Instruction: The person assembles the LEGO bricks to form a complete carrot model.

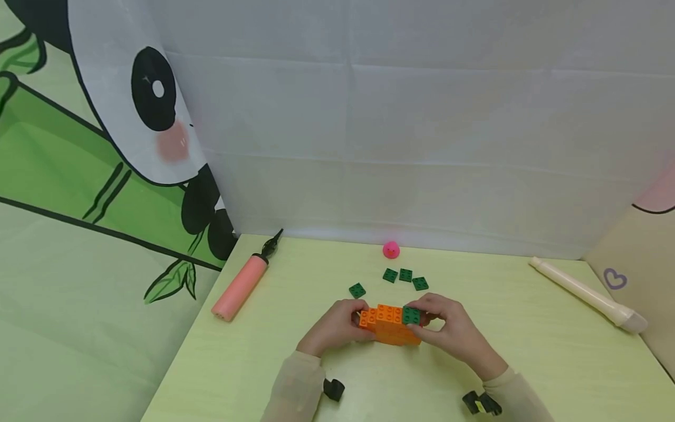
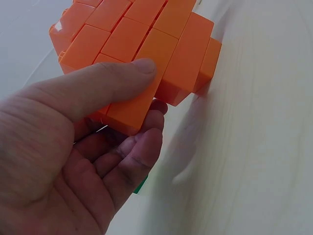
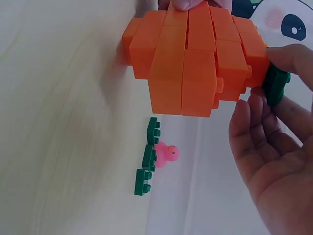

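An orange stack of toy building bricks (image 1: 391,333) stands on the table, stepped at its ends. My left hand (image 1: 341,322) grips its left end; in the left wrist view the thumb (image 2: 122,81) lies across the front face, with the other fingers curled behind. Between thumb and fingers, my right hand (image 1: 448,325) pinches a green brick (image 3: 276,84) at the top right of the stack. The green brick touches the orange bricks; whether it is pressed down fully I cannot tell. Behind the stack lie several loose green bricks (image 1: 405,275).
A pink toy duck (image 1: 391,250) sits at the table's back edge, by the pale wall cloth. On the left lies a pink hand pump (image 1: 241,286) with a black nozzle. A cream tube-shaped object (image 1: 585,293) lies along the right side.
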### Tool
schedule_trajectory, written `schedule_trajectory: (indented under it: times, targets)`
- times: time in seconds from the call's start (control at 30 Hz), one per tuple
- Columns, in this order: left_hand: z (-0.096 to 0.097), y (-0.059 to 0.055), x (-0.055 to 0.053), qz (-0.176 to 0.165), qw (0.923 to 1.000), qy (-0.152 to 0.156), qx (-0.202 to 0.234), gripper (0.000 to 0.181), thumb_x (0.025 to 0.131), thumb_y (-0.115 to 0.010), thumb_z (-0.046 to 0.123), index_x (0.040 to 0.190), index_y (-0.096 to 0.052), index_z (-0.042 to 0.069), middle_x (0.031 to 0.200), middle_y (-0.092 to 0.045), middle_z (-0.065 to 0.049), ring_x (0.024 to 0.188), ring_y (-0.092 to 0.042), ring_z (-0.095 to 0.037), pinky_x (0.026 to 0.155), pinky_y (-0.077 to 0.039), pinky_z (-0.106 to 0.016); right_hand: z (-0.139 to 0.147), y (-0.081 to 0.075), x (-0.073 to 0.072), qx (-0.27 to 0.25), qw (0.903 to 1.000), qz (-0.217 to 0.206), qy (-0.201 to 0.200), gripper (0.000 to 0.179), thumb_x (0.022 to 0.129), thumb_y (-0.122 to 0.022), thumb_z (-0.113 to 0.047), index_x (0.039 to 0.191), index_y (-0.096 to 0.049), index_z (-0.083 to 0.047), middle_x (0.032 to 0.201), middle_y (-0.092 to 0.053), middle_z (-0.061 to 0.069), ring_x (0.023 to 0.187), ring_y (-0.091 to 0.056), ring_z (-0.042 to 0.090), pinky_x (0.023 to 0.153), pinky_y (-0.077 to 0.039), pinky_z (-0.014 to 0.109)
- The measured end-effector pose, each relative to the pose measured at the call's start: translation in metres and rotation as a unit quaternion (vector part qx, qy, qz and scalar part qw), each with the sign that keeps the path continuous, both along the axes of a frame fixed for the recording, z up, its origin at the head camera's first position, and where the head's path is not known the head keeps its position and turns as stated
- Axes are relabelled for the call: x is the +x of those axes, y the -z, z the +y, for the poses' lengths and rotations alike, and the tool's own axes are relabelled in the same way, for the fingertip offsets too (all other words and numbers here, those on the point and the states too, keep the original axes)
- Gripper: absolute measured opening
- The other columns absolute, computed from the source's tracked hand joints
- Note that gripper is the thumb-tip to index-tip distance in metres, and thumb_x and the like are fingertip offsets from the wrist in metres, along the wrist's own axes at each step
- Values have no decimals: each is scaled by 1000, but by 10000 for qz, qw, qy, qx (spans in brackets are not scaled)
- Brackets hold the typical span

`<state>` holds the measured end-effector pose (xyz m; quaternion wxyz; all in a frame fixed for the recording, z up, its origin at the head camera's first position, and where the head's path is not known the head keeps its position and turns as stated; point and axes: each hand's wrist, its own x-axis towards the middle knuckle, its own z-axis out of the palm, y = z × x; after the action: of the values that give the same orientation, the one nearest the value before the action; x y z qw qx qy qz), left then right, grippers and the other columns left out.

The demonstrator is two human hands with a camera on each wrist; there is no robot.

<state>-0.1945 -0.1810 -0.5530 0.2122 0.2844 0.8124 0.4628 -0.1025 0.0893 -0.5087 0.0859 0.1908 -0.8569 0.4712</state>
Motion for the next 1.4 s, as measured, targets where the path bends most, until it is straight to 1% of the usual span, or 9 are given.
schedule_trajectory:
  times: [0.27,0.4,0.53,0.67,0.8,0.93,1.2,1.3,1.4]
  targets:
    - [0,-2,0,-38,10000,-6,-7,30,82,-91,17,101,-68,20,93,-68,7,78,-58,-14,69,-49,-27,0,-7,0,190,9979,-589,171,28,89,-86,-19,115,-79,-14,98,-67,-6,82,-63,14,73,-57,30]
    - [0,-1,0,-7,10000,2,-25,29,82,-91,18,101,-68,20,93,-68,7,78,-57,-14,69,-49,-27,-1,-8,0,277,9969,-695,222,29,87,-87,-17,115,-78,-13,95,-66,-5,80,-62,14,72,-58,30]
    - [1,1,-2,10,10000,-33,-26,29,82,-91,19,100,-68,21,92,-67,7,78,-57,-14,69,-48,-28,0,-8,-6,286,9975,-620,180,30,86,-88,-17,114,-76,-16,95,-64,-6,81,-61,17,74,-59,32]
    - [3,2,-4,3,10000,-36,3,29,83,-91,18,101,-68,21,94,-68,8,79,-58,-15,71,-49,-28,1,-7,-10,299,9980,-498,236,32,85,-89,-25,114,-76,-21,97,-64,-8,83,-60,21,74,-58,34]
    - [6,1,-5,33,10000,-41,-20,29,83,-91,19,102,-69,22,95,-68,9,81,-58,-14,71,-50,-28,0,-7,-14,258,9977,-562,287,30,86,-89,-29,114,-77,-22,97,-65,-8,81,-59,22,72,-56,31]
    - [7,-2,-6,-7,9999,-103,8,30,83,-90,18,103,-69,21,96,-69,9,81,-59,-14,73,-51,-28,0,-10,-17,282,9969,-640,372,27,86,-89,-27,111,-80,-20,94,-63,-7,79,-59,22,69,-53,28]
    - [14,-4,-8,-80,9997,-227,-10,28,84,-90,18,102,-68,20,96,-68,9,82,-59,-15,75,-52,-29,4,-11,-22,435,9974,-406,396,26,85,-89,-22,110,-81,-19,87,-58,-9,72,-54,24,61,-46,26]
    - [17,-3,-10,-40,9997,-245,-11,29,83,-90,18,102,-68,19,95,-68,8,82,-59,-15,74,-51,-29,8,-7,-24,406,9980,-329,361,27,85,-89,-21,110,-81,-20,88,-58,-10,74,-56,27,64,-49,30]
    - [20,-2,-11,-33,9996,-257,53,29,83,-91,17,101,-68,19,95,-68,8,81,-59,-15,74,-51,-28,13,-4,-27,302,9986,-306,306,27,84,-90,-23,109,-80,-23,96,-61,-10,83,-58,25,72,-53,36]
